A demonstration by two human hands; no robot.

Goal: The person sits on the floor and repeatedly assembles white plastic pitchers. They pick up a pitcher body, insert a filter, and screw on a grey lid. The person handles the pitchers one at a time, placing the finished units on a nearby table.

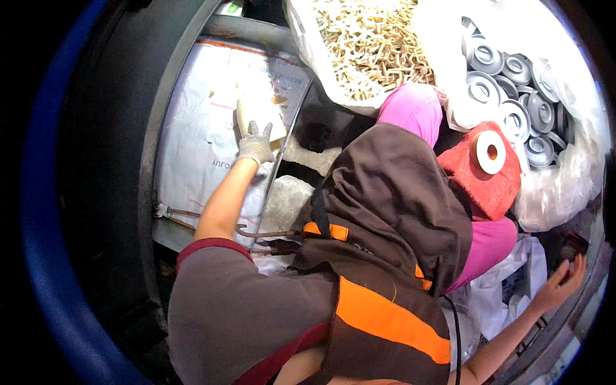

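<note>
My left hand (256,146), in a pale glove, rests on a pale cream piece (244,117) on the sheet-covered surface (192,135). Its fingers are stretched out, and part of the piece is hidden under them. At the far right, my right hand (563,283) is bare, with its fingers extended. A dark red and black object (573,247), too unclear to name, lies just beyond those fingertips. On my knee a red cloth (475,189) carries a white ring (491,153) with a hole in its middle.
Ahead of me stands a white sack (308,38) full of small tan pieces (372,48). To the right, a clear plastic bag (555,192) holds several grey round parts (539,112). Grey blocks (287,205) lie beside the covered surface. A rod (269,235) crosses near my left forearm.
</note>
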